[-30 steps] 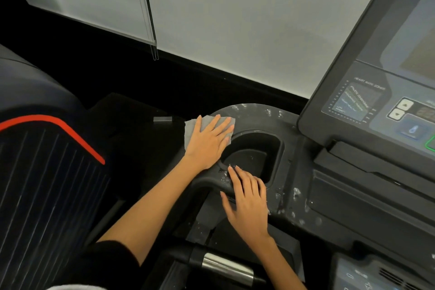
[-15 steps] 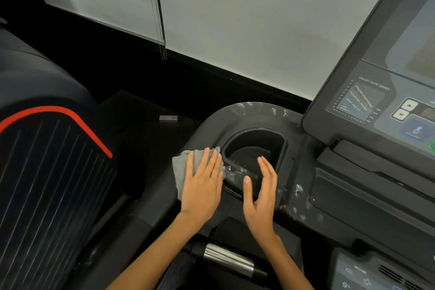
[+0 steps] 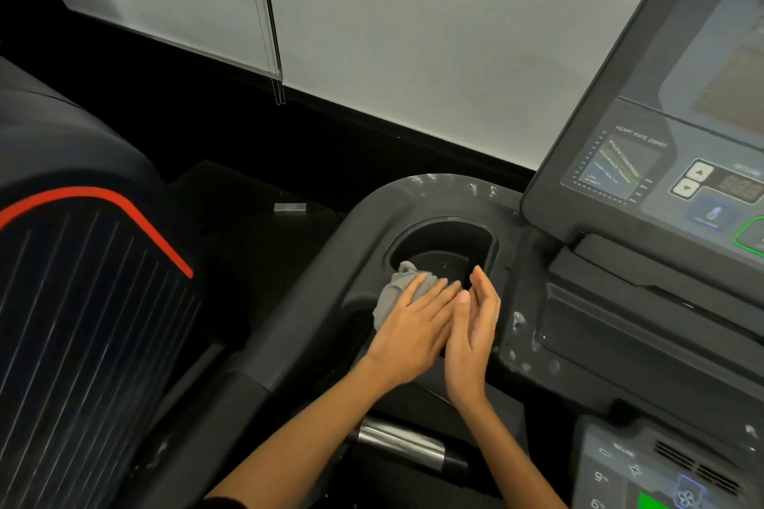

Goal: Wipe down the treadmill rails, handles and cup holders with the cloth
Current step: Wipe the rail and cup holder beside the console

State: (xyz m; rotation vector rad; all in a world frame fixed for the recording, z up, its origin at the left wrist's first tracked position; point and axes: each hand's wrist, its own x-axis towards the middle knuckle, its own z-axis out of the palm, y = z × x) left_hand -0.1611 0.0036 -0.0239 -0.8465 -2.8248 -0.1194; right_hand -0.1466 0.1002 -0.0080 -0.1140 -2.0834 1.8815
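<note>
Two hands: left hand [image 3: 407,329], right hand [image 3: 473,326]; one grey cloth [image 3: 399,289]; one cup holder [image 3: 444,250]; one console panel [image 3: 661,161]; one metal grip sensor [image 3: 401,442]; two arrow buttons [image 3: 692,180]; one red-trimmed neighbouring machine [image 3: 82,302]

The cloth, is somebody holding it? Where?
The left hand presses flat on the grey cloth at the cup holder rim, covering its near part. The right hand holds nothing.
</note>
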